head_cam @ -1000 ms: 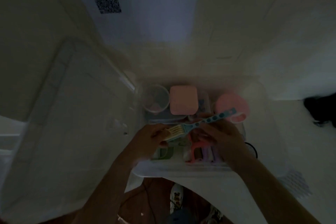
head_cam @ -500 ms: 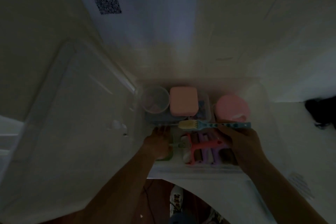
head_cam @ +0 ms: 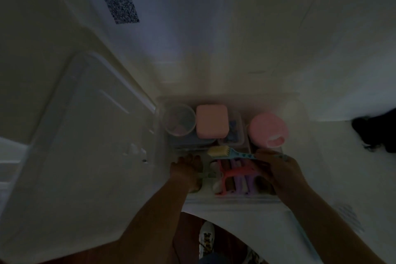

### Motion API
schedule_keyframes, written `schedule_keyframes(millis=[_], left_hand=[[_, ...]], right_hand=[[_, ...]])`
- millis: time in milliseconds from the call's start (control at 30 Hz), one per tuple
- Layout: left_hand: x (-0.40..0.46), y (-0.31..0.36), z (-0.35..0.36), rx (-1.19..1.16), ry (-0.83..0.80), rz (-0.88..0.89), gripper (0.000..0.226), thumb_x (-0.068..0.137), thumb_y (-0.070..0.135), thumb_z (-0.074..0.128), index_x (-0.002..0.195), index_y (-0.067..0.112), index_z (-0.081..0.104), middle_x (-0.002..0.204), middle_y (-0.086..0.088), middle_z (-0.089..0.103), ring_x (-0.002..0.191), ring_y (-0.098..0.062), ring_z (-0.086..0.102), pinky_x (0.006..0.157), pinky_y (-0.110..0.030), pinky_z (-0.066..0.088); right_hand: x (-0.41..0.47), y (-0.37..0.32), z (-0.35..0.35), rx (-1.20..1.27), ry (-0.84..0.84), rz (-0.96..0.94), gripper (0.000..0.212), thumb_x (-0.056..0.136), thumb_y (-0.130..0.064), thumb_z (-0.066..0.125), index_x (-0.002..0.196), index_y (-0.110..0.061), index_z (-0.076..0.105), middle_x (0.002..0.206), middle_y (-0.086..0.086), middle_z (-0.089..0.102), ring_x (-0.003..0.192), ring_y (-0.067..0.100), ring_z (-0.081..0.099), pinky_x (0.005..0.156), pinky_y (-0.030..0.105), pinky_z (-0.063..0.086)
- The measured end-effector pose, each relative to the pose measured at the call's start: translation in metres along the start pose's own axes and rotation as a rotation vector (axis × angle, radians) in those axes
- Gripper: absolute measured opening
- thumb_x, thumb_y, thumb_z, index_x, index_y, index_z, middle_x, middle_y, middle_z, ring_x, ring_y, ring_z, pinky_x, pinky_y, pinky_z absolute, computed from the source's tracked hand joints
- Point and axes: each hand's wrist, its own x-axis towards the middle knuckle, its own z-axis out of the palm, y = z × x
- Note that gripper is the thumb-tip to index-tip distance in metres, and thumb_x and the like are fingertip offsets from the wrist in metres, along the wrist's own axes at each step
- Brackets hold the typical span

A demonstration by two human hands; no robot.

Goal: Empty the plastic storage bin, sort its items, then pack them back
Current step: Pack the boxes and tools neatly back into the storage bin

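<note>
The right hand (head_cam: 280,169) pinched the blue-handled yellow-bristled brush (head_cam: 231,153) inside the clear plastic storage bin (head_cam: 304,118); at nine o'clock, the left hand (head_cam: 186,169) lay there, its fingers' hold unclear.

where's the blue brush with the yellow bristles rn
In the head view, the brush lies crosswise over the bin's middle, right hand holding its handle, just before the pink box.

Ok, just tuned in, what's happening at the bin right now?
A person is working inside the clear plastic bin, which is still packed. The right hand holds a blue brush with pale bristles by its handle, level over the near items. The left hand reaches down by the bin's left side; what it touches is too dim to tell. A pink square box, a round clear cup and a pink round container sit at the back. The lid lies to the left.
</note>
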Motion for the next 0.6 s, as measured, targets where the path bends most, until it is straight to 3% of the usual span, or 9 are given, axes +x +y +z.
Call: schedule_keyframes(millis=[200, 300, 367, 400, 433, 500, 533, 600], left_hand=[[0.000, -0.003, -0.001, -0.040, -0.029, -0.001, 0.099, 0.088, 0.053, 0.058, 0.155, 0.022, -0.007, 0.163, -0.010, -0.001, 0.146, -0.038, 0.013, 0.112, -0.051, 0.031], [-0.002, -0.002, -0.004, -0.115, -0.051, -0.022, 0.101, 0.087, 0.052, 0.058, 0.154, 0.020, -0.011, 0.162, -0.012, -0.005, 0.145, -0.039, 0.016, 0.111, -0.051, 0.033], [-0.008, -0.002, -0.011, -0.120, -0.067, -0.033, 0.092, 0.089, 0.047, 0.055, 0.155, 0.012, 0.001, 0.160, -0.016, 0.004, 0.137, -0.040, 0.032, 0.103, -0.047, 0.040], [-0.014, -0.002, -0.015, -0.154, -0.027, -0.022, 0.077, 0.090, 0.042, 0.054, 0.151, 0.008, 0.021, 0.154, -0.019, 0.021, 0.130, -0.037, 0.042, 0.099, -0.043, 0.043], [-0.017, -0.001, -0.017, -0.246, 0.060, -0.016, 0.055, 0.092, 0.036, 0.053, 0.137, 0.007, 0.043, 0.140, -0.018, 0.042, 0.121, -0.034, 0.051, 0.093, -0.037, 0.045], [-0.036, 0.011, -0.035, -0.607, 0.222, -0.021, 0.028, 0.095, 0.034, 0.052, 0.106, 0.012, 0.064, 0.104, -0.016, 0.064, 0.095, -0.027, 0.064, 0.073, -0.028, 0.049], [-0.048, 0.022, -0.045, -0.926, 0.203, -0.061, 0.028, 0.094, 0.040, 0.056, 0.097, 0.015, 0.067, 0.092, -0.017, 0.066, 0.083, -0.026, 0.066, 0.066, -0.027, 0.051], [-0.063, 0.041, -0.061, -1.559, -0.048, -0.108, 0.032, 0.084, 0.050, 0.067, 0.089, 0.019, 0.073, 0.084, -0.011, 0.072, 0.076, -0.026, 0.069, 0.070, -0.033, 0.058]], right_hand=[[0.004, 0.002, -0.002, -0.121, -0.007, 0.012, 0.009, 0.079, 0.009, 0.069, 0.083, 0.000, 0.072, 0.078, 0.018, 0.072, 0.067, 0.024, 0.069, 0.062, 0.029, 0.059], [0.004, 0.001, -0.002, -0.154, 0.022, 0.022, 0.009, 0.076, 0.003, 0.075, 0.084, 0.002, 0.074, 0.083, 0.020, 0.074, 0.076, 0.031, 0.071, 0.081, 0.045, 0.059], [-0.002, 0.000, -0.005, -0.184, 0.056, -0.014, 0.013, 0.072, -0.005, 0.081, 0.081, 0.001, 0.075, 0.088, 0.025, 0.073, 0.083, 0.036, 0.071, 0.087, 0.055, 0.055], [-0.005, 0.000, -0.006, -0.204, 0.075, -0.050, 0.017, 0.069, -0.011, 0.084, 0.080, -0.001, 0.075, 0.088, 0.026, 0.073, 0.084, 0.037, 0.071, 0.086, 0.058, 0.054], [-0.010, 0.000, -0.006, -0.257, 0.099, -0.101, 0.024, 0.065, -0.022, 0.087, 0.078, -0.005, 0.076, 0.084, 0.023, 0.074, 0.084, 0.039, 0.072, 0.082, 0.060, 0.056], [-0.022, 0.001, -0.002, -0.481, 0.164, -0.245, 0.032, 0.058, -0.042, 0.085, 0.075, -0.018, 0.075, 0.072, 0.011, 0.074, 0.077, 0.033, 0.073, 0.071, 0.052, 0.060], [-0.031, 0.000, 0.004, -0.612, 0.192, -0.344, 0.030, 0.060, -0.044, 0.084, 0.071, -0.018, 0.072, 0.067, 0.007, 0.072, 0.071, 0.025, 0.071, 0.064, 0.040, 0.059], [-0.044, 0.006, 0.018, -0.777, 0.177, -0.537, 0.028, 0.070, -0.036, 0.084, 0.063, -0.016, 0.066, 0.058, 0.001, 0.066, 0.058, 0.007, 0.062, 0.051, 0.021, 0.045]])
